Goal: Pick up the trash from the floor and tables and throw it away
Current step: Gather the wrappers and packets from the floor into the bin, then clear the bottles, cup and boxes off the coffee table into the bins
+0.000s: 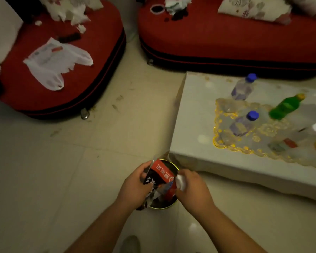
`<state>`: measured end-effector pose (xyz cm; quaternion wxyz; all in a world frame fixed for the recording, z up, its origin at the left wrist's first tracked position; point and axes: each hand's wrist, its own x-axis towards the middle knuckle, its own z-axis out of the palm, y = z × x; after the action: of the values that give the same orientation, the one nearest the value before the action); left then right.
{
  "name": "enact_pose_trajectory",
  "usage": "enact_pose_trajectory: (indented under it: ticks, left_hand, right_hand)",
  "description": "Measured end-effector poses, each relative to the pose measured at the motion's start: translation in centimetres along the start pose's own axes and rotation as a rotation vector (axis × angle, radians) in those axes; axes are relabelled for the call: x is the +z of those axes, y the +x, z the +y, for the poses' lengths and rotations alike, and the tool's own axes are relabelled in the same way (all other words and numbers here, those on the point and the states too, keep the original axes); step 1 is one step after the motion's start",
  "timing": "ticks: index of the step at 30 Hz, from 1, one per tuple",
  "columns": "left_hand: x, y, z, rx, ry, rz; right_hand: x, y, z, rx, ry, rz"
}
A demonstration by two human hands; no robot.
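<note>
Being gripped over a small bin (pixel 163 207): wrapper (pixel 161 171) by left hand (pixel 133 188), tissue (pixel 181 182) by right hand (pixel 194 189); its narrow mouth could be missed.

a cream tiled floor (pixel 62 161), scuffed with faint marks and crossed by thin grout lines, fills the middle of the room. two red upholstered seats with dark piping along the base stand at the far side: the left sofa (pixel 91 73) and the longer right sofa (pixel 226 39), with a narrow strip of floor between them. a shiny metal foot (pixel 84 114) shows under the left sofa. a floral cushion (pixel 254 8) lies on the right sofa. just in front of that sofa stands a low table (pixel 193 115) under a white cover, with a gold-edged lace doily (pixel 226 143) spread on it. the light is dim and yellowish.
</note>
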<state>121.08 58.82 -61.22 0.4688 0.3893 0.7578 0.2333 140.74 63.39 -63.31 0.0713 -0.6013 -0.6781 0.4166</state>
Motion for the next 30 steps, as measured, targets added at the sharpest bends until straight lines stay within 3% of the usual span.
enact_pose_trajectory:
  ticks: [9, 16, 24, 30]
  left_hand:
    - [7.1, 13.0, -13.4, -0.090, 0.041, -0.057]
    - [9.3, 17.8, -18.7, -0.136, 0.172, -0.081]
    - [5.5, 13.8, -14.6, -0.033, 0.438, -0.147]
    - [-0.8, 7.8, -5.2, 0.107, 0.725, -0.107]
  right_hand:
    - [11.9, 10.1, 9.9, 0.087, -0.017, -0.009]
    - [16.8, 13.7, 13.2, 0.063, -0.048, -0.093]
    - [14.0, 10.2, 11.8, 0.105, -0.093, -0.117]
    - [5.4, 5.4, 3.8, 0.064, -0.146, -0.027]
